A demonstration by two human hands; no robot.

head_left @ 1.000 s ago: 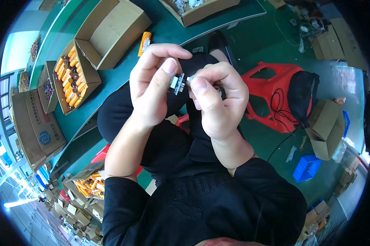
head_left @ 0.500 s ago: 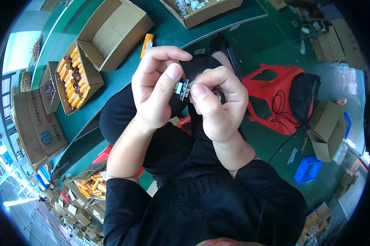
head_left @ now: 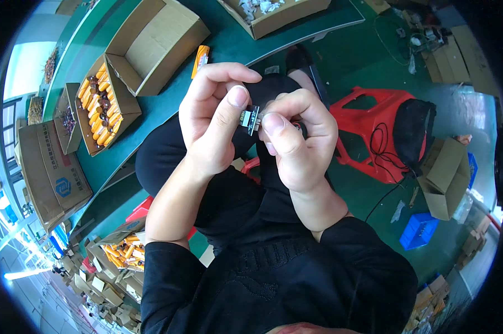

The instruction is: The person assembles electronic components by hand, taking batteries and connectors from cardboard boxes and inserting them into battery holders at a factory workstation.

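Over my lap, a small dark circuit board (head_left: 251, 121) with a white block and metal pins on it is held between my hands. My left hand (head_left: 208, 119) pinches its left side between thumb and fingers. From the other side, my right hand (head_left: 303, 142) closes thumb and forefinger at the pin end. A small dark round part (head_left: 301, 129) peeks out within the curl of my right fingers, mostly hidden. What else the fingertips cover cannot be made out.
On the green table (head_left: 229, 53) stand an open cardboard box (head_left: 157, 47), a carton of orange cylinders (head_left: 100, 111) and a loose orange piece (head_left: 201, 60). A red stool (head_left: 368, 131) with a black bag is at the right. A blue bin (head_left: 419, 231) sits on the floor.
The circuit board has shifted and turned very slightly to the right between my fingertips. Both hands keep nearly the same place and grip.
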